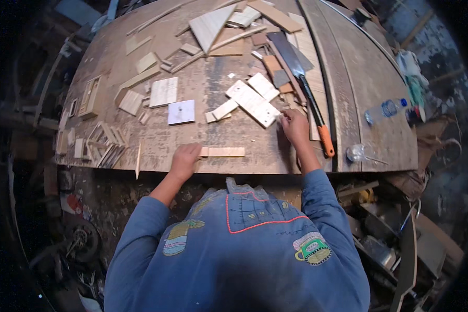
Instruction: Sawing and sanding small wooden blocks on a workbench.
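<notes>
Pale wooden strip (pixel 223 152), narrow, flat-faced; left hand (pixel 186 159) at 1 end.

A clear bottle (pixel 384 111) with a blue cap (pixel 403 102) sits on the table (pixel 382 136) at right; a dark wheel (pixel 81 239) shows at lower left.

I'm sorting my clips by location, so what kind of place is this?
Most likely a woodworking shop: a saw and cut wood pieces lie on a worn workbench.
</notes>
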`<control>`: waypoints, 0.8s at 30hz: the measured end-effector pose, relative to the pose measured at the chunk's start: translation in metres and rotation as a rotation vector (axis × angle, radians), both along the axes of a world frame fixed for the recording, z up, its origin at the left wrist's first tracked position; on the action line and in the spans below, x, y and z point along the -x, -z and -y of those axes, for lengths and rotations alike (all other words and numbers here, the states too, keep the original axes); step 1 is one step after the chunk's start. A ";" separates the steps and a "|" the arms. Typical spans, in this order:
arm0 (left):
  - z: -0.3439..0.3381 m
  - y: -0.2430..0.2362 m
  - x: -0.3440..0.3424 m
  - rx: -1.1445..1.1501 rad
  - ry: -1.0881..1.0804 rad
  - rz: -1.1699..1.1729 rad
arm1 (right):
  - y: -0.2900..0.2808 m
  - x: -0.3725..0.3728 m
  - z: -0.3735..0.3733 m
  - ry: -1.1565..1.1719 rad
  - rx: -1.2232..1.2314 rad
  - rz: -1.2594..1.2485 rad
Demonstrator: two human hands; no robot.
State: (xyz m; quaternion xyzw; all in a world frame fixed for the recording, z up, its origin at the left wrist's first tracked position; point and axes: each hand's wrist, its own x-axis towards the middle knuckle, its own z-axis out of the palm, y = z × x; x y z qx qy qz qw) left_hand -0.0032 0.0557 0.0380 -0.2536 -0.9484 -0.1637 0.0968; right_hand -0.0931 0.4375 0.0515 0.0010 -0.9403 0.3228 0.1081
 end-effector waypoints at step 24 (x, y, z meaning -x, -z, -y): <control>0.000 0.002 0.005 -0.049 0.022 0.034 | 0.033 0.111 -0.037 0.148 0.310 0.078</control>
